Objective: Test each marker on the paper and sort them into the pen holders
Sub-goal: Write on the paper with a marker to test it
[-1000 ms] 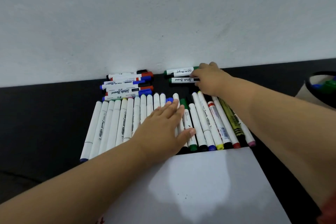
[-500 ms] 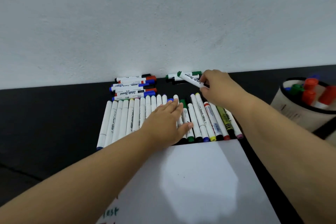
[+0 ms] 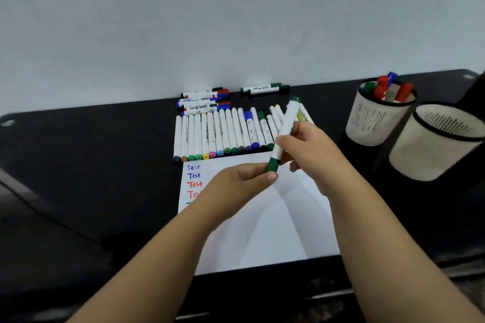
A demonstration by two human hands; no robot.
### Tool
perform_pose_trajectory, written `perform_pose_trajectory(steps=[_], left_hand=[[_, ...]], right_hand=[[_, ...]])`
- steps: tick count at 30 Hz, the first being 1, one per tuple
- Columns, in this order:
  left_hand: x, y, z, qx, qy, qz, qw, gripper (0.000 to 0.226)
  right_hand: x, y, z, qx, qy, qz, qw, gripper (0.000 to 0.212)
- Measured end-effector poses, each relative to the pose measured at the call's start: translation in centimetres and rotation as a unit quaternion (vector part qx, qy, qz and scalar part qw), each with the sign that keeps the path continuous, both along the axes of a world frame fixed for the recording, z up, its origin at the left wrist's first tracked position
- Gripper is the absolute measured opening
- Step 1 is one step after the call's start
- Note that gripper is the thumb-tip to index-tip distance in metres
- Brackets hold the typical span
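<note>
Lifted since a moment ago: green marker (image 3: 285, 127), up from beside the wall, tilted over paper (image 3: 275, 220). Left hand (image 3: 245, 181) pinching its green cap; right hand (image 3: 305, 148) clamped round barrel. Right of grip, pen holders (image 3: 378, 123).

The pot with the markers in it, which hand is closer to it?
The right hand. It grips the green marker by its white barrel, just left of the filled pen holder. The left hand pinches the marker's green cap lower down over the paper, farther from the holder.
</note>
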State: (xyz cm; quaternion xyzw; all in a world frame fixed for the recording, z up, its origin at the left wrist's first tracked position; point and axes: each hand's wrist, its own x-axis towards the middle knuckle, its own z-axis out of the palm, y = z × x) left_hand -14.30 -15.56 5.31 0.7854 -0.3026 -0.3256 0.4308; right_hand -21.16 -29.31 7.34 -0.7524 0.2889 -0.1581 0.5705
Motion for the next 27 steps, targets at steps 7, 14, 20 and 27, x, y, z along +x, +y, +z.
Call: perform_pose_trajectory(steps=[7,14,20,27], left_hand=[[-2.5,4.1,-0.4,0.016,0.089,0.086,0.992,0.006],[-3.4,6.0,-1.5,0.049,-0.014,0.108,0.993,0.022],[-2.5,6.4,-1.4,0.071,-0.013,0.112,0.991,0.013],[-1.5,6.7,-1.5,0.068,0.004,0.118,0.991,0.025]], right_hand=[[-1.9,5.1,-2.1,0.083,0.0,-0.032,0.996,0.024],[-0.7,7.4,-4.1,0.107,0.009,-0.077,0.991,0.029],[0.8,7.8,-4.8,0.07,0.03,-0.078,0.994,0.032],[2.0,7.8,-4.8,0.043,0.041,-0.055,0.997,0.032]])
